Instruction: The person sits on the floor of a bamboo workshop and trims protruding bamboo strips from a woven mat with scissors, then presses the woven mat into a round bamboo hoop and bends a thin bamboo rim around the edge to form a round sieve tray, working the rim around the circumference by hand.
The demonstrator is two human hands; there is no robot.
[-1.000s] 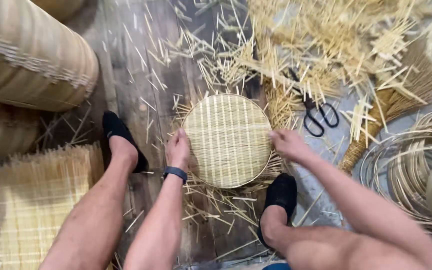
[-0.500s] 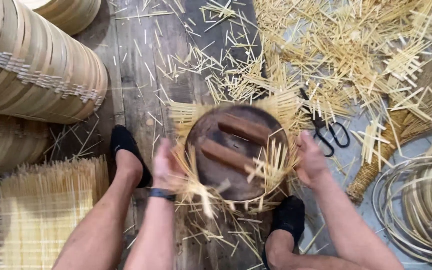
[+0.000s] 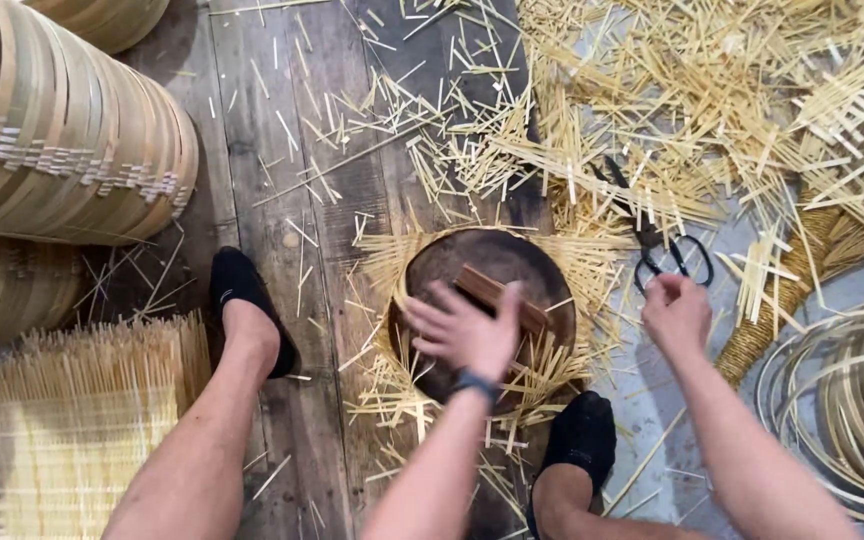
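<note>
A dark round wooden mould (image 3: 492,268) lies on the plank floor between my feet, with a wooden bar (image 3: 497,292) across it and loose bamboo strips fringing its rim. My left hand (image 3: 464,328), fingers spread and holding nothing, hovers over the mould's middle; a dark band sits on its wrist. My right hand (image 3: 676,312) is off to the right of the mould, fingers curled, close to the handles of black scissors (image 3: 664,244). Whether it touches them I cannot tell.
A stack of round woven bamboo trays (image 3: 62,130) lies on its side at the left. Flat woven mats (image 3: 77,415) sit at the lower left. Bamboo offcuts (image 3: 712,90) cover the upper right. Coiled bamboo hoops (image 3: 852,400) and a broom (image 3: 802,280) are at the right.
The round woven mat that lay under both hands is gone; the dark mould now shows. My left hand moved over its middle, and my right hand moved away toward the scissors.
</note>
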